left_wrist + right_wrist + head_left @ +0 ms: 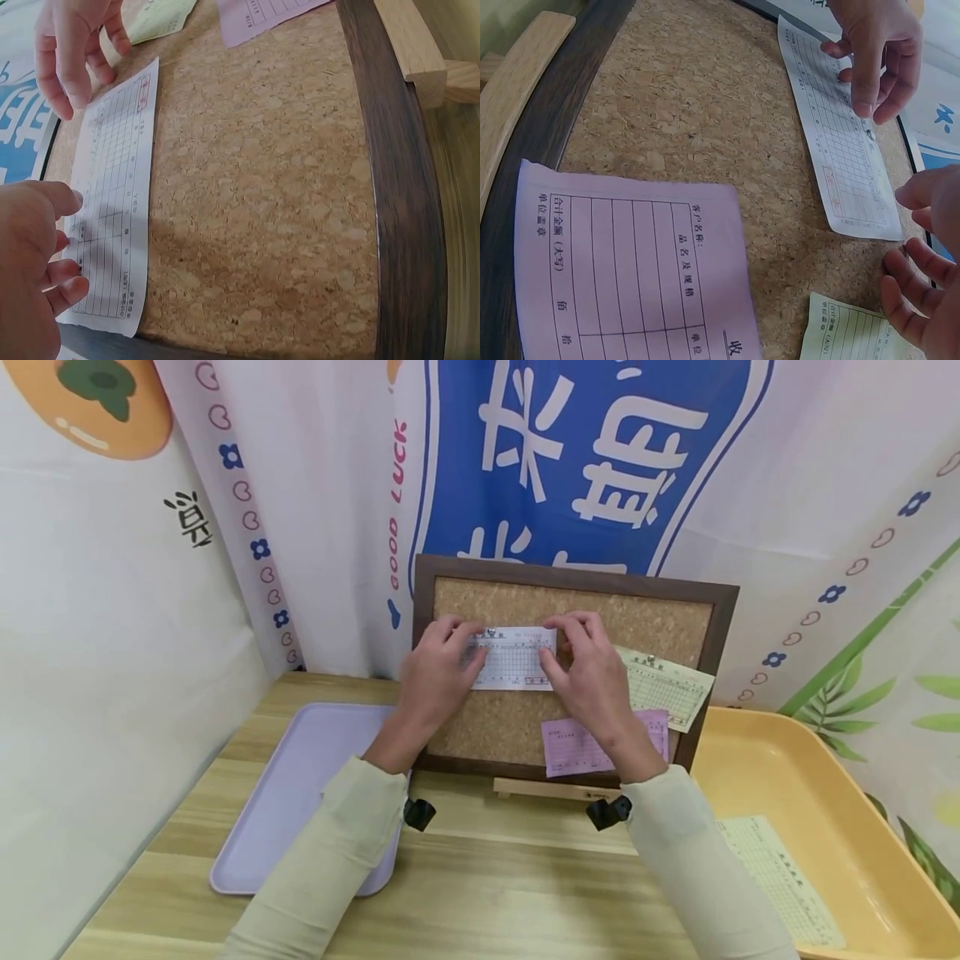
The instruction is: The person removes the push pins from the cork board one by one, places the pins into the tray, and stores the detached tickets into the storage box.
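Basically, white slip (517, 662) on corkboard (480, 727), frame centre, silver pin (491, 632) at its top edge. Left hand (437, 668) and right hand (597, 672) at either end, apart, fingers loosely bent; can't tell if fingertips touch. Right arm blocks part of pink slip (566, 750); pale green slip (671, 693) right of it. Left sleeve crosses lilac tray (315, 785), lower left; yellow tray (780, 760), lower right, holds another green slip (791, 885).

Left arm (318, 864) and right arm (701, 860) extended forward, sleeved to the wrists and converging, with left hand (441, 667) and right hand (597, 672) level, bare and apart, fingers loosely bent, thumbs directed inward toward each other.
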The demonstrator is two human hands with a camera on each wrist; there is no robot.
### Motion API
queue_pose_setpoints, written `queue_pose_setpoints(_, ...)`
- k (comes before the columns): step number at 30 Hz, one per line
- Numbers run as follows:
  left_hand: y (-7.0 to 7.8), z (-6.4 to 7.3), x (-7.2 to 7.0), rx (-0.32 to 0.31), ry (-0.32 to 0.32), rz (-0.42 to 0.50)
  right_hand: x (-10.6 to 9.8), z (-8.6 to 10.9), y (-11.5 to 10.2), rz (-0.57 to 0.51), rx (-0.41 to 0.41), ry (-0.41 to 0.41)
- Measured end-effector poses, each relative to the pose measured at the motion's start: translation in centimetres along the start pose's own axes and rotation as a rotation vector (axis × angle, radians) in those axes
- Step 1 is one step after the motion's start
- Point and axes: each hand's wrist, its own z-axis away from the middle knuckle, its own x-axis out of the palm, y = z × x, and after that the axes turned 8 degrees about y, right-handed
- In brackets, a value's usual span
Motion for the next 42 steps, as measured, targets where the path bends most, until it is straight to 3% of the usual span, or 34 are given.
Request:
queue_pose_setpoints(9, 0.4, -0.7, 0.8, 0.006, -0.014, -0.001, 0.3, -0.1, 0.2, 0.004, 0.009, 0.008)
queue_pose_setpoints(31, 0.4, -1.1, 1.3, -0.004, 0.014, 0.006, 0.4, 0.0, -0.1, 0.046, 0.021, -0.069)
queue_pose_setpoints(42, 0.4, -1.2, 1.3, 0.034, 0.025, -0.002, 0.2, 0.3, -0.5, 0.02, 0.044, -0.107)
